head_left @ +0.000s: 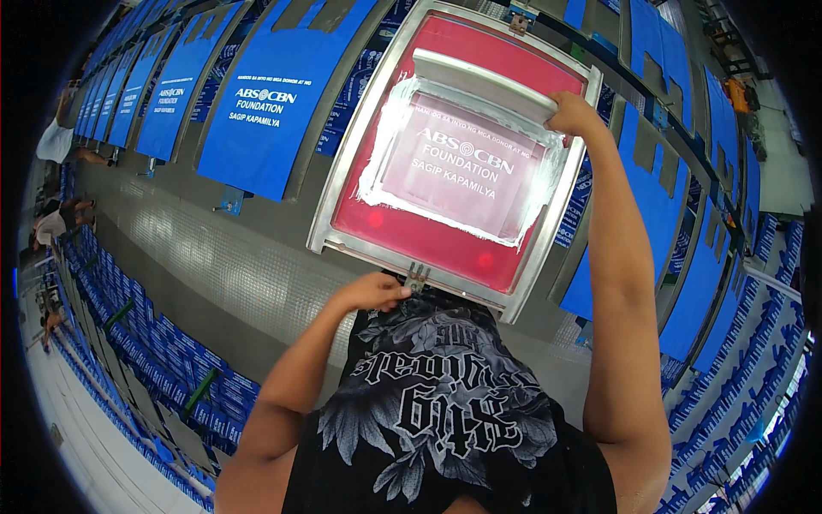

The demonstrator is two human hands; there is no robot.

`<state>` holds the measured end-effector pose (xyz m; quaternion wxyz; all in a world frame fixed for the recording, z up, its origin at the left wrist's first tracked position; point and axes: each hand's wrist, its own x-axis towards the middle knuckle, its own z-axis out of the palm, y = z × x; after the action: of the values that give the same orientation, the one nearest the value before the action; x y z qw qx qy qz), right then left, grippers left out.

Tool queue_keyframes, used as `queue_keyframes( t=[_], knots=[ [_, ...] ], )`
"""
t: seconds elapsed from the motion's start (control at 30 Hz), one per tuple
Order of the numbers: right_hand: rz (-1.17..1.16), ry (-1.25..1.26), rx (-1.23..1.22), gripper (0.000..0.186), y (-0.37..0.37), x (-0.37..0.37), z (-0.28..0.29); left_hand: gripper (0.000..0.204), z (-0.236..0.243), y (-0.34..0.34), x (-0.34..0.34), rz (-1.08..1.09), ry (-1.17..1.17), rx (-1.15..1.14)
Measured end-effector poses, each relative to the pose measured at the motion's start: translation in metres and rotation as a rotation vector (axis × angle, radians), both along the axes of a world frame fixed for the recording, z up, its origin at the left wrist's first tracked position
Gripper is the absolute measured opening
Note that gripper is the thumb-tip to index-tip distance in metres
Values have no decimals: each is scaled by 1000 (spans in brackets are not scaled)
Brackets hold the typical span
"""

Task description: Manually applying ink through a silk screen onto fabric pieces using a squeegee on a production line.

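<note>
A silk-screen frame with a metal border and red mesh lies before me, with a pale window in its middle. White ink smears the edges of that window, where white lettering shows through. Across the window's far side lies a long pale squeegee. My right hand is closed round its right end. At the frame's near edge, the fingers of my left hand pinch a small metal bracket. Part of my left thumb and fingertips is hidden against my shirt.
Blue cut fabric panels with white print lie in a row on the long grey table to the left. More blue panels lie on the right. Stacks of blue printed pieces fill the lower left. Other people stand at the far left.
</note>
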<state>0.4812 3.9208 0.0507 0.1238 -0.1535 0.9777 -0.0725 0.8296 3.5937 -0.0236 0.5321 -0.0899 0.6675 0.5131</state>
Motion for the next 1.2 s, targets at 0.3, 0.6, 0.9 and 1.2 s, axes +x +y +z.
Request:
queue_keyframes(
  t=[0.3,0.6,0.9,1.2],
  knots=[
    [4,72,73,53,-40,16,10,38,-4,27,14,237,-41,361],
    [-7,106,-37,37,-89,261,22,38,3,26,16,229,35,346],
    [-40,127,-71,42,-62,275,22,48,-25,32,21,151,132,-58],
    [-428,-198,-891,35,35,240,-43,33,35,-6,-34,370,943,-601]
  ],
)
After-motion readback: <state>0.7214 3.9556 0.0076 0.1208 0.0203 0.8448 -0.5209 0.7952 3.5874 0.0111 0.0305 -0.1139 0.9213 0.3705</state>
